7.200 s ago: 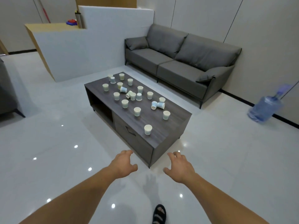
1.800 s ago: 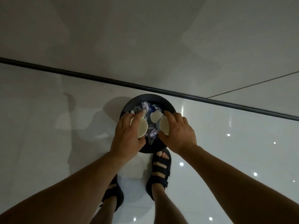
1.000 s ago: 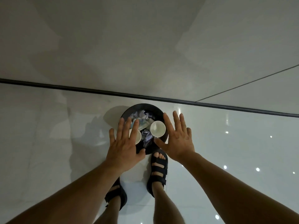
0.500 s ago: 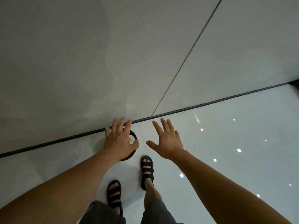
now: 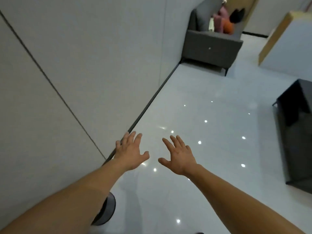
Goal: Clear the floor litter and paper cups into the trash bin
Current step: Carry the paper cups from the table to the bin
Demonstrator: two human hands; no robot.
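Dim, even indoor light, cool grey; small white glare spots dot the glossy floor (image 5: 211, 149) at centre; faint shadows lie on it at lower centre. The frame is soft throughout; the sofa (image 5: 211, 46) at upper right and the trash bin (image 5: 108, 211) at lower left are blurred; wide-angle distortion slants the seams of the wall (image 5: 84, 56).

- The trash bin (image 5: 108, 210), below and behind the left hand (image 5: 130, 153), is lying mostly hidden under that forearm; its inside is not showing.
- A dark table (image 5: 297, 132), well to the right of the right hand (image 5: 179, 156), is running off the frame's edge.
- Coloured shapes (image 5: 226, 22) on the grey sofa (image 5: 211, 48), far beyond both hands, are blurring past telling.
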